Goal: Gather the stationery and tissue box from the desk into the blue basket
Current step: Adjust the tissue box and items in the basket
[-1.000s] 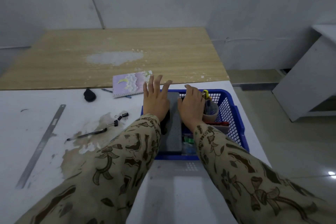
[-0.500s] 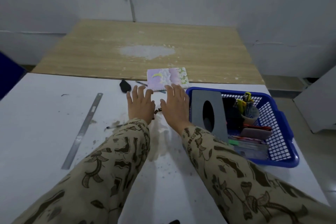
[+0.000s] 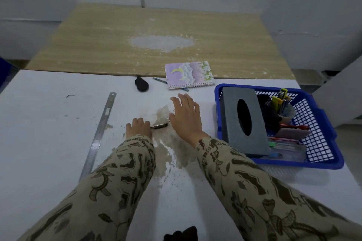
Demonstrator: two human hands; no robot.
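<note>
Well, the left hand [image 3: 138, 127] has its fingers curled round one end of the black pen [image 3: 160, 125]. The pen's other end pokes out towards the right hand [image 3: 186, 116], which is spread open, palm down, just beside it. I'd lift the pen clear of the table before swinging it across. Then I'd drop it lengthways into the blue basket [image 3: 293, 164] at the right, next to the grey tissue box [image 3: 229, 133] already lying in there. A steel ruler [image 3: 100, 129] and a pastel notebook [image 3: 189, 74] are left out. The white table [image 3: 49, 133] is stained brown and flaking around the hands. Behind it sits a wooden top [image 3: 98, 45] with a worn patch, then plain grey walls.
</note>
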